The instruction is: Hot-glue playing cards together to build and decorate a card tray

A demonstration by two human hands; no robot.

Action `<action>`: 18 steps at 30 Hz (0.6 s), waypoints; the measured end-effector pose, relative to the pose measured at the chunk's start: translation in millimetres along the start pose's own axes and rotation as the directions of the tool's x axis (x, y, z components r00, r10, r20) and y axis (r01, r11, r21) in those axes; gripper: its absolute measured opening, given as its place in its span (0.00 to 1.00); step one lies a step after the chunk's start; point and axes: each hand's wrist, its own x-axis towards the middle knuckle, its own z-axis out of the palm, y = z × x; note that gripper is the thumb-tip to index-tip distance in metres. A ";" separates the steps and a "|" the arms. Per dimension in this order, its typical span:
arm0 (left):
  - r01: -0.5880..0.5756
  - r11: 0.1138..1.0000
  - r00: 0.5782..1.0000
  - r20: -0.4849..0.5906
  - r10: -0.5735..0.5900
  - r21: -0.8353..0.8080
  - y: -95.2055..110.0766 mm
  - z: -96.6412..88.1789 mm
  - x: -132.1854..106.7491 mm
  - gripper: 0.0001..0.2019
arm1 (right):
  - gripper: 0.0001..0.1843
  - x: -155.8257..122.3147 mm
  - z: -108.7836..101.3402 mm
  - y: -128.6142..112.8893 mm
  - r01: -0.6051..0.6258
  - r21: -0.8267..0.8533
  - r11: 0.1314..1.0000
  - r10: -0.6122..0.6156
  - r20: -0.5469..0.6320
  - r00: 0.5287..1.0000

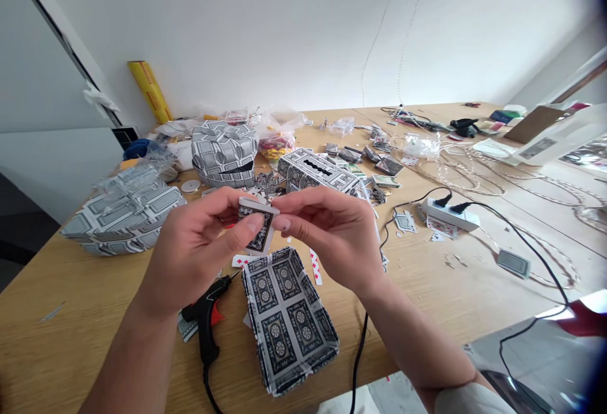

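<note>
Between my two hands is a small folded playing card (260,237) with a dark patterned back. My left hand (208,243) pinches it, thumb across its face. The fingertips of my right hand (327,231) grip its upper right edge. Just below sits an open tray made of playing cards (289,319), its inside showing four-part dark card backs. Left of the tray lies a black glue gun (206,319) with a red trigger, its nozzle toward the hands. Behind my hands stands a card-covered box (320,174) with a dark slot in its top.
Card-woven containers (225,152) and a wrapped card piece (126,212) stand at the left. Small card decks (351,155) lie scattered behind. A white power strip (450,213) with black plugs and trailing cords is at the right. A yellow roll (149,91) leans on the wall.
</note>
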 end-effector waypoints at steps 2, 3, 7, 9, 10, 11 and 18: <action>-0.005 1.000 1.000 -0.001 0.005 0.007 0.5 -0.3 0.3 0.05 | 0.11 1.3 -0.4 -0.7 -0.006 0.003 1.000 0.006 0.013 1.000; -0.007 1.000 1.000 0.001 0.007 0.006 0.7 -0.3 0.5 0.05 | 0.11 1.9 -0.8 -0.9 -0.011 0.002 1.000 0.011 0.019 1.000; -0.010 1.000 1.000 0.003 0.010 0.000 1.2 -0.1 1.8 0.04 | 0.11 2.6 -2.9 -0.6 -0.015 0.019 1.000 0.014 0.050 0.999; -0.020 1.000 1.000 0.005 0.020 0.005 1.0 0.2 2.3 0.04 | 0.11 1.8 -3.5 0.0 -0.003 0.027 1.000 0.002 0.063 0.998; -0.026 1.000 1.000 0.006 0.026 0.010 0.8 0.4 2.6 0.04 | 0.12 1.2 -3.6 0.3 0.005 0.025 1.000 -0.006 0.064 0.998; -0.030 0.999 1.000 0.006 0.030 0.017 0.5 0.6 2.8 0.03 | 0.12 0.5 -3.5 0.4 0.013 0.017 1.000 -0.014 0.061 0.998; -0.047 0.991 0.997 -0.050 0.053 0.125 -1.8 0.3 2.5 0.04 | 0.09 -3.1 -2.3 0.1 0.037 -0.113 0.993 -0.039 -0.021 0.999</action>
